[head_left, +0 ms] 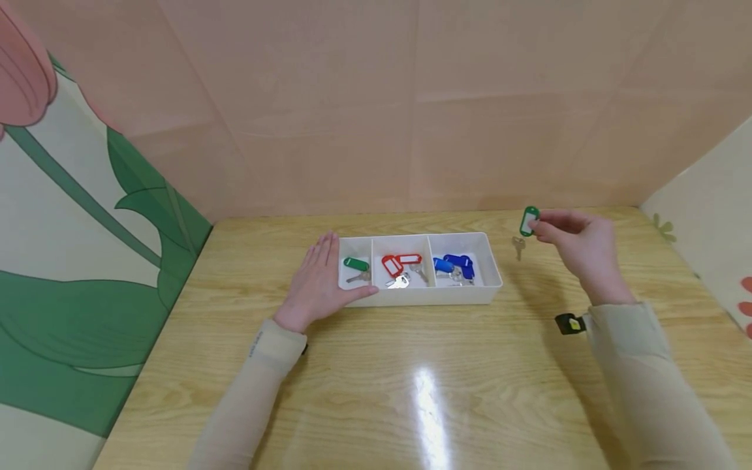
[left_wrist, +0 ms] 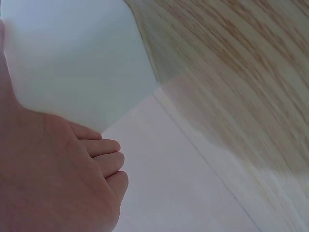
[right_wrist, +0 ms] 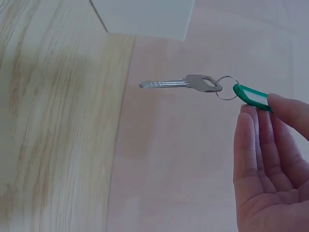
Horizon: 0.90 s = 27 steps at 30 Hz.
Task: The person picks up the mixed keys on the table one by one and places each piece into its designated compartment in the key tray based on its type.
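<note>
Between thumb and fingers, my right hand (head_left: pixel 587 248) pinches a green key tag (head_left: pixel 529 222) with a white label. A silver key (right_wrist: pixel 198 83) hangs from the tag by a metal split ring (right_wrist: pixel 227 88). They are in the air to the right of a white three-part tray (head_left: pixel 435 297). My left hand (head_left: pixel 317 281) rests against the tray's left end, fingers straight and thumb along the front rim. In the tray, the left compartment has a green key tag (head_left: pixel 356 264) with a key, the middle one red key tags (head_left: pixel 391 266) with keys, the right one blue key tags (head_left: pixel 458 261) with keys.
The tray stands on a wood-grain table (head_left: pixel 364 372), near its back edge. A pinkish wall covering (head_left: pixel 376 130) rises behind the table. Painted panels stand at both sides, with a green leaf pattern (head_left: pixel 70 313) on the left one. A black strap piece (head_left: pixel 570 324) sticks out from the right cuff.
</note>
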Each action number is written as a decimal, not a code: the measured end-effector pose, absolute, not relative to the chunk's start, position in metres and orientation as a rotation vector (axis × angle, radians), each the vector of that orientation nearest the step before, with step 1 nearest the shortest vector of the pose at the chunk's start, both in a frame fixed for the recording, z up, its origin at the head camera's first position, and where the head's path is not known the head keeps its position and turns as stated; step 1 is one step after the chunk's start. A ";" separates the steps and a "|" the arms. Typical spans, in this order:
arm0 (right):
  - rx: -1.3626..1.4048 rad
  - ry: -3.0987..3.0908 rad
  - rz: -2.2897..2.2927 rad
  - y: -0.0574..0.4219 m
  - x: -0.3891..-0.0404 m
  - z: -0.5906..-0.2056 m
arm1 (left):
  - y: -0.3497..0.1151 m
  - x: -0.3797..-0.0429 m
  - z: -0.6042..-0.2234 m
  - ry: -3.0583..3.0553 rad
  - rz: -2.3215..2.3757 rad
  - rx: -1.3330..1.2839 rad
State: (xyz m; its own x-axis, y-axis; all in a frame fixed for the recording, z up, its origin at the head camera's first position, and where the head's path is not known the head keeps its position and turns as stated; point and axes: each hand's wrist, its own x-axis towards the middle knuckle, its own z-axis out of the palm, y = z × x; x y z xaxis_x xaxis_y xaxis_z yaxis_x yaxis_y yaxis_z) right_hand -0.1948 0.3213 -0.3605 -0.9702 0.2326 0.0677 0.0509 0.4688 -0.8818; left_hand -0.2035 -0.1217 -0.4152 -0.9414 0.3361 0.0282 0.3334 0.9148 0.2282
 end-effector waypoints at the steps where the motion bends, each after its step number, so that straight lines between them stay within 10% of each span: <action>1: -0.240 -2.522 1.515 0.320 -0.194 -0.360 | -0.122 -0.203 -0.415 3.062 0.363 0.533; 27: -0.124 -2.456 1.502 0.290 -0.184 -0.343 | -0.122 -0.204 -0.416 3.068 0.394 0.534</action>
State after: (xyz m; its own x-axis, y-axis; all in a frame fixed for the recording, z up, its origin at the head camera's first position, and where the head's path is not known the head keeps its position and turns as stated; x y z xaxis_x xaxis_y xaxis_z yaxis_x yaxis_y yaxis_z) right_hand -0.1838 0.2899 -0.3427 -0.9627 0.2061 0.1755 -0.0624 0.4619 -0.8847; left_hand -0.2042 -0.1223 -0.4162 -0.9421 0.3330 0.0403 0.3324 0.9106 0.2456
